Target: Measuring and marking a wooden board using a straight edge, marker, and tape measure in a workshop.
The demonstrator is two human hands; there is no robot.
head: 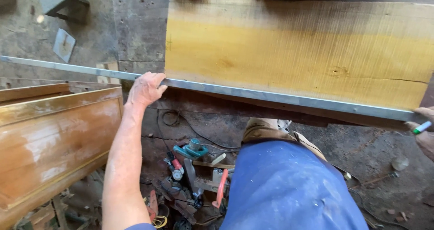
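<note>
While my left hand (145, 89) presses the metal straightedge (235, 92) flat, my right hand (422, 131) grips a green-capped marker (422, 128).

My left fingers curl over the straightedge so it lies true along the near edge of the yellow plank (298, 49); the marker sits at its far right end. Below lie power tools (192, 175) on the floor, a varnished wooden cabinet (49, 135) to my left.

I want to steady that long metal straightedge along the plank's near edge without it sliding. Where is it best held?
Press down on the metal straightedge from above at the plank corner, as the left hand does. It is flat and thin, so the fingers lie on top; beyond the plank it overhangs unsupported.
</note>
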